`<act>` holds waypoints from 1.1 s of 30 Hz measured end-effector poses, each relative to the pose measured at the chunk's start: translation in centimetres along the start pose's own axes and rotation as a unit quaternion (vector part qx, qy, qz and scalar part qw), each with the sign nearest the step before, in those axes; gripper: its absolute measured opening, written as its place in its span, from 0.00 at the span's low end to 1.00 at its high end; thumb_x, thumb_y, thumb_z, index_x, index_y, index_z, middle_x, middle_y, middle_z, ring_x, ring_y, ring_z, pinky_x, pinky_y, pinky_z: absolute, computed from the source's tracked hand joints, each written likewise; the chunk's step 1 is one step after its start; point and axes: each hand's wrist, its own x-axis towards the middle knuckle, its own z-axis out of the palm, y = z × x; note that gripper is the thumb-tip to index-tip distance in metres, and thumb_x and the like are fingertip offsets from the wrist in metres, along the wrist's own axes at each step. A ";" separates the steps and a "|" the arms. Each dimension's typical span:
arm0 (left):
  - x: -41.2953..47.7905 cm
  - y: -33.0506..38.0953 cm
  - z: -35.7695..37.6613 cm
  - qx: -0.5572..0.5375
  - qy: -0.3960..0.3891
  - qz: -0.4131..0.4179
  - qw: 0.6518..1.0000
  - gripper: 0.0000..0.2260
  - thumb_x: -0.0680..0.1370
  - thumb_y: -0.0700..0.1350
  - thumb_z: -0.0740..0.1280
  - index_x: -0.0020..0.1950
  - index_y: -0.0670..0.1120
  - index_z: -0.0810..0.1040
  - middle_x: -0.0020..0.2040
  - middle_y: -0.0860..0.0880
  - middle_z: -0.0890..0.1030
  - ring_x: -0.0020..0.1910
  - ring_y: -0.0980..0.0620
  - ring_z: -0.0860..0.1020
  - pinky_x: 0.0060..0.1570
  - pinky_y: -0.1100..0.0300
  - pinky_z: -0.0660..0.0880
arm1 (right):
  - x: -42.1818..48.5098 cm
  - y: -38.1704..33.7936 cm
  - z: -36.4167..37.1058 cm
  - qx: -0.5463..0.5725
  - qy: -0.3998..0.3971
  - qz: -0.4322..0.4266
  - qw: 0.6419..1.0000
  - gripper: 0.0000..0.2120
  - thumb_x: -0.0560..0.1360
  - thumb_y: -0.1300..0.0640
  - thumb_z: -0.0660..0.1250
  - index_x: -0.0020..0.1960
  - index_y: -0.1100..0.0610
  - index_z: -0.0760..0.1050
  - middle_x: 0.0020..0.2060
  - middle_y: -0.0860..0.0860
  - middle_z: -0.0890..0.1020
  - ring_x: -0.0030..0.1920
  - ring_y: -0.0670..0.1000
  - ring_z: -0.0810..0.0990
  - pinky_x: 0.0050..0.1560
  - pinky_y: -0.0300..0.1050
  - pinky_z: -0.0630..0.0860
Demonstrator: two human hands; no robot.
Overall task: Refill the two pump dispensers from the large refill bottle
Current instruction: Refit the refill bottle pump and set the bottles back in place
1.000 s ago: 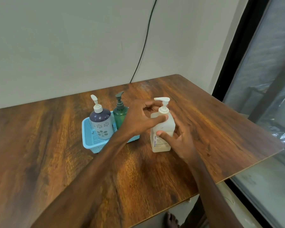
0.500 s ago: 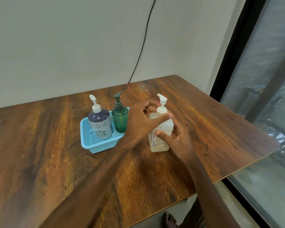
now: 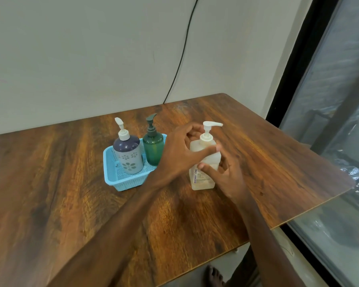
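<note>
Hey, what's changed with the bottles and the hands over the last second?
The white pump head on the large refill bottle has turned: its spout swung toward the back, then round to the right, consistent with unscrewing. The left hand stayed at the bottle's neck and the right hand stayed on its body. The purple dispenser and green dispenser stayed upright in the blue basket.

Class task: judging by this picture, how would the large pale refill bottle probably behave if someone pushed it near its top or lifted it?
The refill bottle stands tall on a squarish base, so a push near the pump could probably tip it. Its body looks like smooth, pale, translucent plastic: perhaps slippery, likely unbreakable. Its weight can't be judged.
</note>
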 end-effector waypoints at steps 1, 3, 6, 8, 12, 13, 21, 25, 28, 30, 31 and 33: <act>0.1 0.1 0.2 -0.019 0.021 0.003 1.000 0.21 0.70 0.56 0.82 0.59 0.50 0.83 0.51 0.57 0.86 0.49 0.58 0.83 0.44 0.68 0.78 | 0.0 0.0 0.0 0.001 0.001 0.003 1.000 0.31 0.73 0.56 0.77 0.74 0.53 0.72 0.62 0.40 0.84 0.61 0.42 0.83 0.57 0.40 0.82; 0.4 0.3 -0.1 -0.021 0.020 0.012 1.000 0.18 0.72 0.53 0.82 0.58 0.49 0.85 0.49 0.55 0.87 0.46 0.59 0.84 0.43 0.65 0.81 | 0.1 0.2 -0.1 0.001 0.003 0.001 1.000 0.31 0.74 0.56 0.77 0.74 0.53 0.72 0.61 0.42 0.84 0.60 0.43 0.84 0.55 0.39 0.82; 1.2 0.4 -1.7 0.004 -0.070 0.024 0.997 0.17 0.76 0.48 0.79 0.63 0.50 0.85 0.56 0.55 0.87 0.53 0.57 0.85 0.54 0.55 0.84 | 0.2 0.2 0.1 0.000 0.001 0.004 1.000 0.34 0.72 0.51 0.78 0.75 0.52 0.71 0.63 0.43 0.83 0.60 0.42 0.83 0.56 0.41 0.83; 1.7 0.6 -2.6 0.014 -0.131 0.018 0.991 0.18 0.77 0.46 0.78 0.68 0.49 0.83 0.63 0.53 0.86 0.57 0.57 0.84 0.58 0.57 0.83 | 0.1 0.2 0.1 -0.006 -0.001 0.006 1.000 0.38 0.70 0.47 0.77 0.77 0.49 0.69 0.65 0.41 0.81 0.61 0.40 0.82 0.55 0.40 0.82; 1.4 1.0 -2.3 0.046 -0.097 0.024 0.994 0.22 0.74 0.56 0.79 0.67 0.52 0.82 0.61 0.57 0.85 0.58 0.62 0.83 0.57 0.61 0.82 | 0.0 -0.1 0.1 -0.004 -0.006 0.012 1.000 0.32 0.72 0.51 0.77 0.74 0.50 0.71 0.60 0.33 0.82 0.60 0.36 0.82 0.53 0.35 0.81; 1.0 1.1 -1.9 0.050 -0.062 0.025 0.997 0.20 0.73 0.58 0.80 0.63 0.55 0.83 0.57 0.61 0.85 0.55 0.65 0.82 0.53 0.65 0.82 | 0.0 -0.1 0.1 0.000 -0.003 0.012 1.000 0.30 0.73 0.54 0.77 0.73 0.50 0.72 0.59 0.31 0.82 0.59 0.36 0.82 0.52 0.33 0.80; 1.8 1.3 -1.7 0.019 -0.057 0.047 0.997 0.12 0.75 0.49 0.80 0.57 0.48 0.89 0.52 0.55 0.88 0.47 0.60 0.86 0.47 0.62 0.83 | 0.0 0.2 -0.6 -0.008 -0.011 0.024 1.000 0.33 0.72 0.51 0.78 0.74 0.50 0.72 0.64 0.45 0.83 0.62 0.45 0.84 0.60 0.53 0.83; 2.5 0.8 -2.3 0.009 -0.109 0.065 0.992 0.12 0.75 0.47 0.80 0.57 0.45 0.88 0.52 0.56 0.88 0.50 0.62 0.85 0.50 0.64 0.82 | 0.2 0.2 -1.2 -0.016 -0.022 0.028 0.999 0.36 0.71 0.49 0.80 0.76 0.47 0.70 0.67 0.43 0.81 0.65 0.44 0.81 0.63 0.55 0.81; 2.8 0.9 -2.5 0.012 -0.128 0.072 0.989 0.11 0.75 0.45 0.80 0.57 0.45 0.88 0.48 0.61 0.84 0.48 0.66 0.84 0.46 0.71 0.78 | 0.2 0.1 -1.5 -0.016 -0.028 0.045 0.998 0.36 0.70 0.46 0.81 0.75 0.43 0.71 0.68 0.41 0.80 0.65 0.43 0.81 0.63 0.56 0.81; 2.6 0.9 -2.6 0.004 -0.121 0.080 0.989 0.12 0.75 0.46 0.80 0.58 0.46 0.88 0.50 0.58 0.87 0.49 0.62 0.85 0.46 0.67 0.81 | 0.0 0.0 -1.6 -0.018 -0.033 0.064 0.997 0.37 0.69 0.43 0.81 0.75 0.40 0.70 0.68 0.40 0.80 0.65 0.44 0.80 0.64 0.55 0.81; 2.3 0.8 -2.4 -0.001 -0.108 0.081 0.991 0.13 0.75 0.47 0.80 0.58 0.47 0.88 0.51 0.57 0.87 0.49 0.62 0.85 0.47 0.66 0.81 | -0.2 0.0 -1.6 -0.018 -0.037 0.069 0.997 0.37 0.70 0.43 0.80 0.75 0.40 0.69 0.67 0.40 0.80 0.65 0.44 0.80 0.63 0.54 0.81; 1.3 0.6 -1.9 -0.010 -0.062 0.073 0.995 0.15 0.74 0.49 0.81 0.59 0.47 0.87 0.50 0.59 0.87 0.48 0.63 0.85 0.47 0.68 0.80 | -1.2 -0.5 -1.1 -0.035 -0.036 0.079 0.996 0.37 0.70 0.44 0.79 0.76 0.41 0.68 0.63 0.38 0.81 0.64 0.41 0.80 0.60 0.45 0.82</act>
